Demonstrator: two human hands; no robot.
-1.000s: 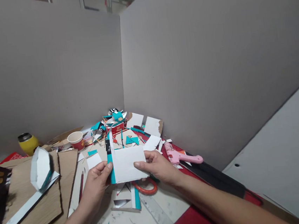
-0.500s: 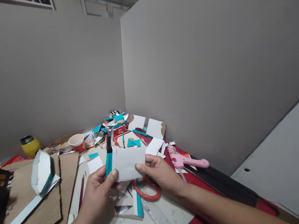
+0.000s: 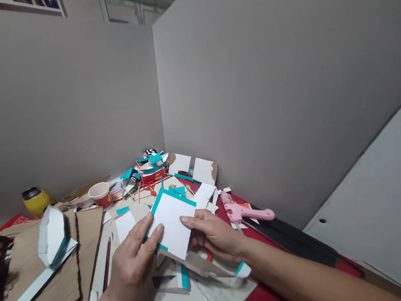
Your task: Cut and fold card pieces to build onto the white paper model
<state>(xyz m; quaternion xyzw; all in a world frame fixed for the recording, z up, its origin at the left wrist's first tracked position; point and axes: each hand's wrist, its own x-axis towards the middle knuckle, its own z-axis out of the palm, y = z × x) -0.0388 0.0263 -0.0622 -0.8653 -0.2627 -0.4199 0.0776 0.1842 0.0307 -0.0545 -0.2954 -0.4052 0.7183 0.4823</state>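
Two hands working in head view, both on white card w/ teal edges [image 3: 172,222]. Left hand [image 3: 135,265] lying flat, fingers [image 3: 151,235] stretched long, pressing card's lower-left edge. Right hand [image 3: 212,234] pinching card's right edge, thumb [image 3: 189,219] on top, other fingers tucking under. Card tilting, resting just above brown cardboard piece [image 3: 197,264]. Pink glue gun [image 3: 244,212] lying just beyond right knuckles. Paper cup [image 3: 100,194] sitting well past left fingertips.

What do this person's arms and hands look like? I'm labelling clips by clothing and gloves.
Both are bare: the left hand and right hand wear no gloves, and no rings or watch show. The forearms are uncovered to the picture's edge, with no sleeve in view. Fingernails are short and unpainted.
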